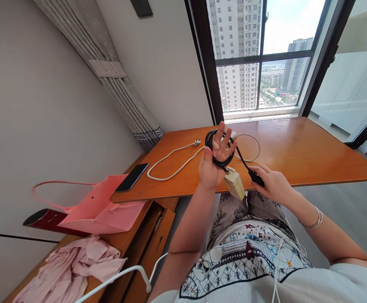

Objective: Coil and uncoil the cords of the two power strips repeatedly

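Loops of black cable (207, 141) are wound around my left hand (213, 166), which is raised over the table edge with its fingers spread inside the coil. A yellowed white box-shaped adapter (234, 184) hangs from the cable just below that hand, tilted over the table's front edge. To the right, my right hand (271, 183) is closed around the black connector (256, 178) at the cable's other end. A stretch of cable runs from the connector up to the coil. Behind the hands, a white cable (170, 179) with a plug (197, 142) lies on the tabletop.
The wooden table (297, 147) stands against the window. A dark phone (133, 176) rests at its left corner. Further left are a pink bag (107, 210), a dark red object (49, 221) and crumpled pink cloth (82, 261). A white tube (120, 275) crosses the lower left.
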A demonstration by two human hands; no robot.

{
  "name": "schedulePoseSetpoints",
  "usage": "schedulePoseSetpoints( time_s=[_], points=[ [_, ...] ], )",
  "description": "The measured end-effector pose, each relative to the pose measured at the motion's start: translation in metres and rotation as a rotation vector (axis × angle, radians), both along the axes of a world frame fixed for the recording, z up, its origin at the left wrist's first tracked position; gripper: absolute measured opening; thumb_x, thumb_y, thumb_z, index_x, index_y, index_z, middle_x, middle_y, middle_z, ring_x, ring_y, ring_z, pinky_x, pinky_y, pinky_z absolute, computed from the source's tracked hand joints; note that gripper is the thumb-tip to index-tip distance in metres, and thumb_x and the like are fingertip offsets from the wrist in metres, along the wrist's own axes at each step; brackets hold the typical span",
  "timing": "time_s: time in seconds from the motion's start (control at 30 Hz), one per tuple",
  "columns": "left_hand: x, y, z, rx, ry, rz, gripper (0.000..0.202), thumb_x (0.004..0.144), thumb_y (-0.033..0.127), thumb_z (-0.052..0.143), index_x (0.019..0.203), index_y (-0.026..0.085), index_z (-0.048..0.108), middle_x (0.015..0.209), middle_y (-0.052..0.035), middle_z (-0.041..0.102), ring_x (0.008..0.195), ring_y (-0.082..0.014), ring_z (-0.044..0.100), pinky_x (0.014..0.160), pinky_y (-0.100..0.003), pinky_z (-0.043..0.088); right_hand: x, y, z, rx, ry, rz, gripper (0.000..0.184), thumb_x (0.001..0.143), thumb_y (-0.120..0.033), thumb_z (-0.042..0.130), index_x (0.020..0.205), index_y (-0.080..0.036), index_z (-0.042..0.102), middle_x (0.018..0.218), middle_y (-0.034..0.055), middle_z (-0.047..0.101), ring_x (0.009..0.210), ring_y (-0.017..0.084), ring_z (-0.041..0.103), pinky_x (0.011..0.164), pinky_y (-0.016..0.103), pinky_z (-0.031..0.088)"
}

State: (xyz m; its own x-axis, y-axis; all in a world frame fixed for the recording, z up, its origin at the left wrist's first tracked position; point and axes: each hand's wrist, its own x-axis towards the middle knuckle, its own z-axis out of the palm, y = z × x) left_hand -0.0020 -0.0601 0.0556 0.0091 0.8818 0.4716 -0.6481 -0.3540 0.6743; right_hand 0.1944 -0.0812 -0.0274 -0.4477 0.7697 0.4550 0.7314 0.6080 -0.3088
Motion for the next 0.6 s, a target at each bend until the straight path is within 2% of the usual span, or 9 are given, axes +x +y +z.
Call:
schedulePoseSetpoints(
  time_s=[0.17, 0.27, 0.33, 0.4, 0.47, 0.53, 0.6],
  points=[
    [0.002, 0.001, -0.005, 0.151, 0.118, 0.027, 0.052, 0.077, 0.063, 0.074, 0.063, 0.020, 0.048, 0.138, -0.0045, 0.063, 0.147, -0.0336, 0.041, 0.114, -0.050, 0.044, -0.001, -0.031, 0.045, 0.059, -0.022, 0.155, 0.050, 0.091, -0.031, 0.058, 0.138, -0.017, 0.050, 0.108, 0.0110, 0.072, 0.084, 0.022, 0.070, 0.069, 0.031, 0.050],
    [0.004, -0.003, -0.008, 0.242, 0.215, 0.001, 0.046, 0.083, 0.060, 0.069, 0.068, 0.020, 0.054, 0.144, -0.0044, 0.058, 0.144, -0.0337, 0.045, 0.117, -0.051, 0.040, -0.004, -0.043, 0.072, 0.056, -0.030, 0.299, 0.031, 0.087, -0.034, 0.062, 0.114, -0.018, 0.060, 0.090, 0.0050, 0.072, 0.073, 0.017, 0.066, 0.062, 0.027, 0.043],
    [0.006, -0.007, -0.010, 0.292, 0.320, -0.001, 0.043, 0.087, 0.059, 0.065, 0.073, 0.020, 0.056, 0.152, -0.0044, 0.052, 0.140, -0.0331, 0.050, 0.117, -0.050, 0.041, -0.007, -0.045, 0.087, 0.086, -0.009, 0.377, 0.023, 0.088, -0.038, 0.062, 0.101, -0.019, 0.062, 0.076, 0.0005, 0.068, 0.064, 0.014, 0.061, 0.057, 0.025, 0.038],
    [0.007, -0.009, -0.012, 0.320, 0.416, -0.017, 0.042, 0.090, 0.060, 0.059, 0.078, 0.020, 0.056, 0.155, -0.0062, 0.048, 0.128, -0.0312, 0.061, 0.108, -0.046, 0.049, -0.012, -0.044, 0.098, 0.163, 0.034, 0.428, 0.021, 0.091, -0.040, 0.058, 0.093, -0.019, 0.061, 0.067, -0.0019, 0.063, 0.058, 0.012, 0.055, 0.055, 0.025, 0.035],
    [0.009, -0.009, -0.014, 0.334, 0.476, -0.040, 0.044, 0.093, 0.061, 0.054, 0.080, 0.019, 0.057, 0.152, -0.0091, 0.051, 0.104, -0.0249, 0.071, 0.092, -0.040, 0.057, -0.018, -0.041, 0.108, 0.276, 0.078, 0.428, 0.022, 0.094, -0.038, 0.053, 0.084, -0.020, 0.059, 0.062, -0.0029, 0.060, 0.055, 0.010, 0.050, 0.054, 0.026, 0.032],
    [0.010, -0.009, -0.013, 0.342, 0.530, -0.044, 0.044, 0.090, 0.061, 0.059, 0.080, 0.018, 0.058, 0.138, -0.0098, 0.062, 0.083, -0.0184, 0.069, 0.079, -0.035, 0.058, -0.025, -0.039, 0.118, 0.377, 0.123, 0.381, 0.027, 0.097, -0.035, 0.048, 0.075, -0.021, 0.055, 0.058, -0.0035, 0.055, 0.053, 0.010, 0.046, 0.055, 0.027, 0.030],
    [0.013, -0.009, -0.012, 0.273, 0.529, -0.040, 0.044, 0.082, 0.061, 0.070, 0.076, 0.018, 0.061, 0.111, -0.0075, 0.072, 0.077, -0.0172, 0.064, 0.073, -0.033, 0.057, -0.031, -0.034, 0.129, 0.404, 0.187, 0.322, 0.032, 0.097, -0.035, 0.047, 0.069, -0.021, 0.052, 0.054, -0.0035, 0.048, 0.053, 0.011, 0.043, 0.055, 0.027, 0.028]
  ],
)
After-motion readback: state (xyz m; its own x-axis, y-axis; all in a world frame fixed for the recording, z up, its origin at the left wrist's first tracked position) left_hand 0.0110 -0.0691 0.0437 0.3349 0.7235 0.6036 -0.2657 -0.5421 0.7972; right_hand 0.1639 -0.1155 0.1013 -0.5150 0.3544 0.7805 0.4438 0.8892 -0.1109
